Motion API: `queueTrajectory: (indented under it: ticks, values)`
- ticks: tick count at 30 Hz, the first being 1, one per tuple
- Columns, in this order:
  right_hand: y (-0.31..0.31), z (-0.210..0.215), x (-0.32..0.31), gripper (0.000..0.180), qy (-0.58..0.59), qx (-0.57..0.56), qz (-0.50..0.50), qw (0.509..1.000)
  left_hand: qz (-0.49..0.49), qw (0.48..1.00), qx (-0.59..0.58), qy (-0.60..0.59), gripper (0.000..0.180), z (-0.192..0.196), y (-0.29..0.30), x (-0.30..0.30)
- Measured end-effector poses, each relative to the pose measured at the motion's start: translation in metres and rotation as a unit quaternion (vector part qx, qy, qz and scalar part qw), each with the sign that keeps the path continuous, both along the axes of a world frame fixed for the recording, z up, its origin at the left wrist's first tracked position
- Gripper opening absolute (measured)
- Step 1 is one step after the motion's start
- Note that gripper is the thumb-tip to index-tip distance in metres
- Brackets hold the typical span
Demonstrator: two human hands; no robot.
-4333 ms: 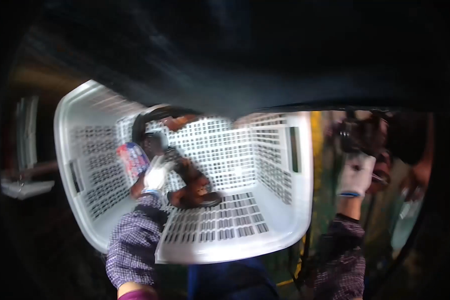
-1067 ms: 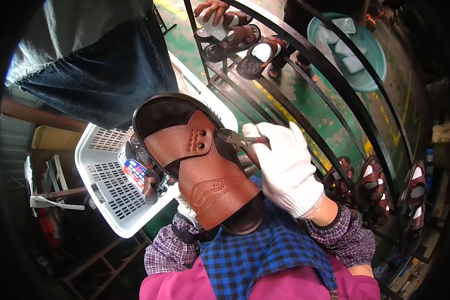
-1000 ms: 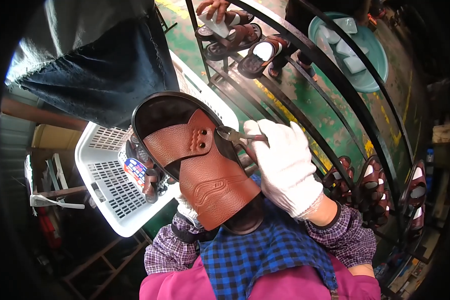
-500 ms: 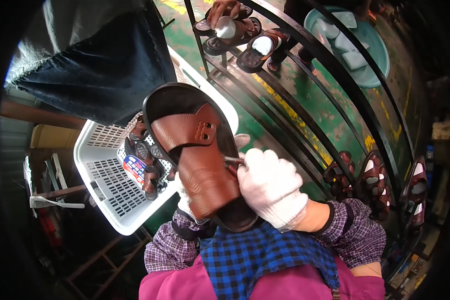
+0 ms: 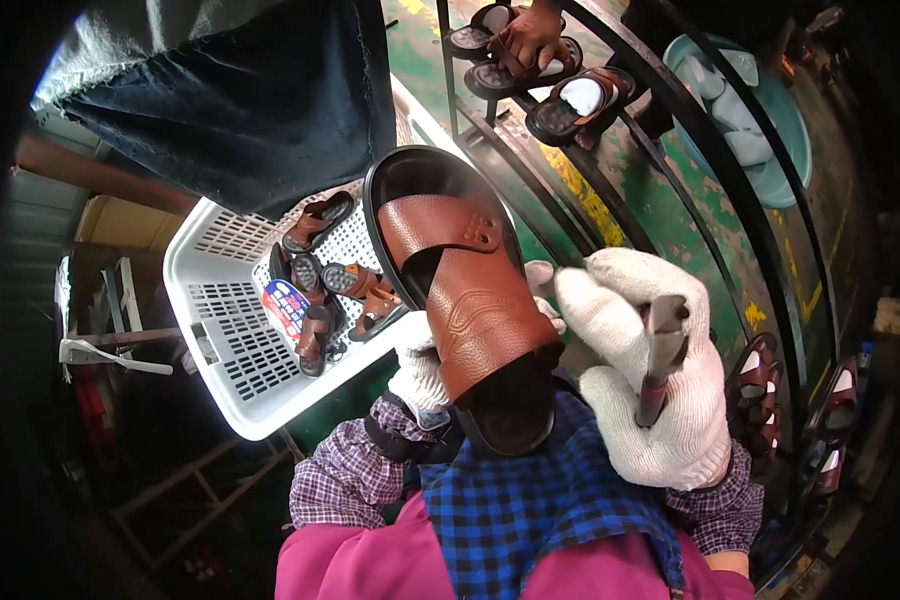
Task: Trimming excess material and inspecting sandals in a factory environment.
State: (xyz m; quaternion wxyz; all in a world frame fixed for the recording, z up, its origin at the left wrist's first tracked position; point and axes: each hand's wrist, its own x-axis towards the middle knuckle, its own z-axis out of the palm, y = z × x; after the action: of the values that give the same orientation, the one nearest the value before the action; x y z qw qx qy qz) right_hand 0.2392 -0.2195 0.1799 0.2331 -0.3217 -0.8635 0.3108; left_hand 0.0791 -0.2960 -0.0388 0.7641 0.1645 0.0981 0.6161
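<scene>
A brown leather sandal (image 5: 485, 310) with a black sole is held up in front of my body, its straps facing up. My left hand (image 5: 419, 375), in a white knit glove, grips it from beneath; some of its fingertips show past the sandal's right edge, and the rest is hidden. To the right, apart from the sandal, is my gloved right hand (image 5: 660, 400). Its fingers are wrapped round a small tool with a broad metal blade (image 5: 668, 330) and a dark handle. The tool's exact kind cannot be made out.
A white plastic basket (image 5: 232, 400) holding several sandals stands at the left, beside dark cloth (image 5: 260, 110). Black metal rails (image 5: 735, 140) curve along the right. Beyond them sits a teal basin (image 5: 785, 180) with white pieces. Another person's hand (image 5: 532, 38) touches sandals at the top.
My right hand has drawn away from the sandal's strap to the right and turned, bringing the tool into sight. The whole view has shifted, and the sandal sits farther right in it.
</scene>
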Motion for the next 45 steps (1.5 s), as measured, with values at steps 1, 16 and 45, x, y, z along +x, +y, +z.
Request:
queueTrajectory:
  ticks: [1, 16, 45]
  values:
    - [-0.001, -0.003, 0.000, 0.061, 0.000, 0.000, 0.002, 1.000, 0.072, 0.992, -0.005, -0.104, 0.056, 0.008, -0.001, 0.016]
    - [-0.012, -0.050, -0.026, 0.033, -0.150, 0.044, 0.083, 0.984, 0.025, 0.984, -0.134, -0.114, 0.051, 0.040, -0.011, -0.015]
    - [-0.022, -0.045, -0.043, 0.025, -0.271, 0.063, 0.059, 0.959, 0.146, 0.980, -0.111, -0.080, 0.041, 0.019, -0.027, 0.002]
